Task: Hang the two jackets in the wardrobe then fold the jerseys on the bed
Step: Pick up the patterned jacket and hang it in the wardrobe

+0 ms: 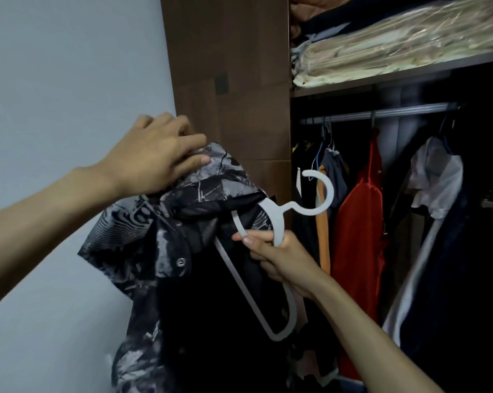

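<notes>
A black-and-grey patterned jacket (143,251) hangs in front of me, left of the open wardrobe. My left hand (154,157) grips its top edge near the collar. A white plastic hanger (268,279) lies partly inside the jacket, with its round hook (322,191) pointing toward the wardrobe. My right hand (273,256) holds the hanger just below the hook. The wardrobe rail (381,113) runs across the upper right, with clothes hanging from it. No second jacket or jerseys can be told apart in this view.
A brown wardrobe door (228,80) stands open behind the jacket. On the rail hang an orange garment (323,242), a red garment (358,245) and a white garment (438,177). The shelf (395,75) above holds folded bedding in plastic (395,43). A pale wall (55,66) fills the left.
</notes>
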`<action>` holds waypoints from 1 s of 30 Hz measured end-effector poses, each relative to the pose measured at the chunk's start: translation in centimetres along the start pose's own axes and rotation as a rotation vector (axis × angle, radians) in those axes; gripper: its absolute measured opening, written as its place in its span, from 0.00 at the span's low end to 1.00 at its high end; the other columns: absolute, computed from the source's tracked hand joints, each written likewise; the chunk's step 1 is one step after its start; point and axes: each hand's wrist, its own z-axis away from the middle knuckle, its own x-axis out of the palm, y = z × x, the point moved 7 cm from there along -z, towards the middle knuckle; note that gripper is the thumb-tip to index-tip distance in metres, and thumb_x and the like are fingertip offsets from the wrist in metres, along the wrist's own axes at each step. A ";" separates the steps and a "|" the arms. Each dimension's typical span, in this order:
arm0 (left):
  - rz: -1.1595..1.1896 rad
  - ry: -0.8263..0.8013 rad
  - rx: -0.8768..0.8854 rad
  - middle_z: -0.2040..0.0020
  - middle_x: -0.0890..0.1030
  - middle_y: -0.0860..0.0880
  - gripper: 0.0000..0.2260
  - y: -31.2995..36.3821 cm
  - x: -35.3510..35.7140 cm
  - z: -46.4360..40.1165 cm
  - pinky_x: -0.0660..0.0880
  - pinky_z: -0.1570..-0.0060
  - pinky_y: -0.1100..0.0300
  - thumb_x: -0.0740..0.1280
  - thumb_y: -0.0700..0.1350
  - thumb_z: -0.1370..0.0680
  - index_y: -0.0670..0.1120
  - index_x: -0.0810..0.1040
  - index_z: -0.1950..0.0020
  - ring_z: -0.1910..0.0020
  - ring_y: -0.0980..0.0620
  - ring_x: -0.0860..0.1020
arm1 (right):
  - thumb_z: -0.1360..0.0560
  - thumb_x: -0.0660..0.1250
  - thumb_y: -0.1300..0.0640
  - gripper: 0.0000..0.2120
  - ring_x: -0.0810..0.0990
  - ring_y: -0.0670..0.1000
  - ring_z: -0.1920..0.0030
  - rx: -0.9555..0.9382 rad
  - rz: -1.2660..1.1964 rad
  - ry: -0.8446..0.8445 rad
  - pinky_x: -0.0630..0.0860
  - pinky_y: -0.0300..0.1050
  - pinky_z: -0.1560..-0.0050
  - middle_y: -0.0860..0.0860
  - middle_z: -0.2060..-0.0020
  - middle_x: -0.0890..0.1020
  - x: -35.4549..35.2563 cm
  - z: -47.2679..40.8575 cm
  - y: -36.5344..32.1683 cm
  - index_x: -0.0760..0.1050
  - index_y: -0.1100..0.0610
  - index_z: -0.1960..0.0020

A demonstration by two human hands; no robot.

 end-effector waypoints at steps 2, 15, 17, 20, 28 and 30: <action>-0.027 0.041 0.014 0.35 0.73 0.48 0.22 -0.1 0.3 0.4 0.61 0.30 0.37 0.49 0.65 0.18 0.54 0.72 0.36 0.34 0.42 0.72 | 0.19 0.68 0.54 0.10 0.56 0.44 0.78 -0.023 0.029 -0.012 0.54 0.33 0.79 0.54 0.69 0.63 -0.2 -0.4 -0.6 0.85 0.54 0.41; 0.560 -0.207 0.099 0.58 0.76 0.58 0.13 0.0 5.4 0.6 0.74 0.53 0.56 0.57 0.66 0.21 0.59 0.71 0.56 0.53 0.57 0.78 | 0.25 0.70 0.41 0.22 0.75 0.46 0.70 0.133 0.168 -0.013 0.69 0.40 0.66 0.53 0.67 0.79 -6.5 0.5 0.2 0.86 0.61 0.51; 0.662 -0.202 0.036 0.61 0.78 0.54 0.18 -1.0 5.5 0.5 0.74 0.56 0.59 0.59 0.67 0.22 0.54 0.75 0.56 0.59 0.55 0.79 | 0.27 0.64 0.33 0.34 0.84 0.52 0.59 0.234 -0.133 0.083 0.78 0.45 0.54 0.56 0.56 0.85 -9.3 0.6 3.2 0.84 0.63 0.44; 0.805 -0.205 -0.007 0.63 0.80 0.53 0.20 -2.0 5.8 0.4 0.75 0.61 0.62 0.61 0.67 0.24 0.50 0.78 0.53 0.64 0.54 0.78 | 0.26 0.63 0.37 0.32 0.84 0.56 0.41 0.336 -0.443 0.112 0.79 0.50 0.40 0.61 0.36 0.82 -9.7 1.1 8.5 0.80 0.61 0.35; 1.018 -0.361 -0.041 0.49 0.83 0.36 0.24 0.3 5.8 -0.3 0.76 0.43 0.31 0.66 0.63 0.22 0.42 0.80 0.42 0.49 0.36 0.83 | 0.38 0.81 0.36 0.41 0.84 0.49 0.45 0.313 -0.377 -0.068 0.77 0.37 0.46 0.58 0.37 0.83 -2.9 0.5 10.7 0.79 0.61 0.34; 0.990 -0.401 -0.057 0.54 0.79 0.31 0.28 0.3 6.3 0.0 0.75 0.48 0.29 0.67 0.65 0.23 0.38 0.77 0.47 0.55 0.32 0.80 | 0.25 0.73 0.44 0.19 0.84 0.43 0.61 0.333 -0.387 -0.080 0.76 0.29 0.63 0.54 0.58 0.87 -1.7 0.7 9.1 0.86 0.61 0.48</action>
